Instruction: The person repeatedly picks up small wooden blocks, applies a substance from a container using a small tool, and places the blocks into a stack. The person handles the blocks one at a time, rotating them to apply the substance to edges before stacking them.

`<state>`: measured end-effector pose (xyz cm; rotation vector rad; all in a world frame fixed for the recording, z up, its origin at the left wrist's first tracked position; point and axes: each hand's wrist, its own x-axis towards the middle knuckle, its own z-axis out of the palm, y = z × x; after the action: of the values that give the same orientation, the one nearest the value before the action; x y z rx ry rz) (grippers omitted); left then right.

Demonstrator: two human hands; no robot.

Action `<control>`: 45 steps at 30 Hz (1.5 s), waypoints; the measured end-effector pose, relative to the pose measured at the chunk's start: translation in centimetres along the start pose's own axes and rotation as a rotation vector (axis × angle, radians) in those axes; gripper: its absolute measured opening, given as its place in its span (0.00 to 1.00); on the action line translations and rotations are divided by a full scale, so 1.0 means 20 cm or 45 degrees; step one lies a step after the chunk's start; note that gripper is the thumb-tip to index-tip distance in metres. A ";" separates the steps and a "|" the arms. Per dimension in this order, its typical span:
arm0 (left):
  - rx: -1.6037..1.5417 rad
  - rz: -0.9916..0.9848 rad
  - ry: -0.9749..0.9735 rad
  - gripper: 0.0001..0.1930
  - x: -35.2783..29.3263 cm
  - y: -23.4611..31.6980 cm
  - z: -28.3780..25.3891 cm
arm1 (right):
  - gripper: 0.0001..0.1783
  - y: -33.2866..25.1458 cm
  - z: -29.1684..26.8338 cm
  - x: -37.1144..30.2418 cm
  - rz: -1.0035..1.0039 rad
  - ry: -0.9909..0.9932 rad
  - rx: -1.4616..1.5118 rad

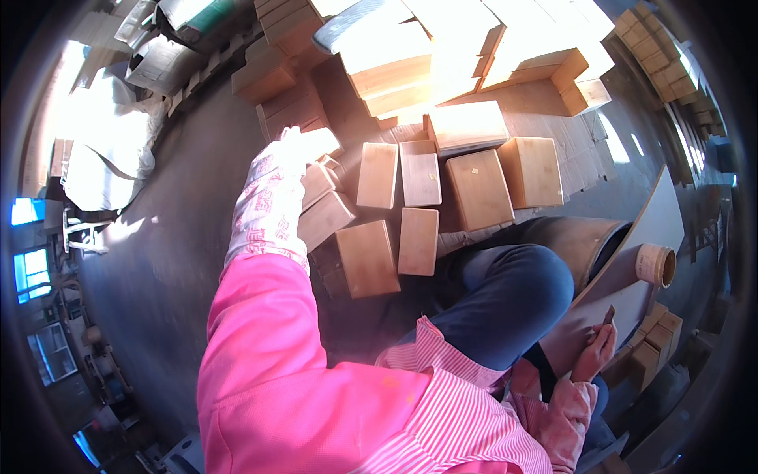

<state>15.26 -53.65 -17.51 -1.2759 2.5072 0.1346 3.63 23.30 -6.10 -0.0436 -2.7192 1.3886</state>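
My left hand [289,138], its arm in a pink sleeve with a pale printed cuff, reaches out to a sunlit wooden block-like box [320,144]. It is right at the box's left side; glare washes out the fingers, so their grip does not show. Low on the right, my right hand [598,353] is closed on a small dark flat tool [609,315], perhaps a scraper, over a pale board [588,330]. Several light wooden boxes lie in front of me, among them a tall one [369,258] and a wider one [479,189].
The pale board leans over a brown drum [576,237] beside my knee. A cardboard-coloured round tub or roll [655,265] is at the board's right edge. Stacked wooden boxes [395,75] rise at the back, with more [651,344] at the right. White sacks [110,150] lie far left.
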 end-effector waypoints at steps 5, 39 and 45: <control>0.090 -0.021 -0.061 0.48 -0.04 0.07 -0.11 | 0.12 -0.04 0.03 -0.02 0.011 0.033 0.058; -1.799 0.568 -0.319 0.32 -1.66 1.95 -0.86 | 0.11 -0.11 0.00 -0.04 -0.206 -0.017 0.707; -1.786 0.554 -0.488 0.31 -1.81 2.18 -0.74 | 0.11 -0.17 -0.04 -0.04 -0.185 -0.030 0.780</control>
<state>-3.37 -3.15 5.63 -0.7845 2.1285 2.2409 4.57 21.88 -3.00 0.2066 -2.1401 2.0992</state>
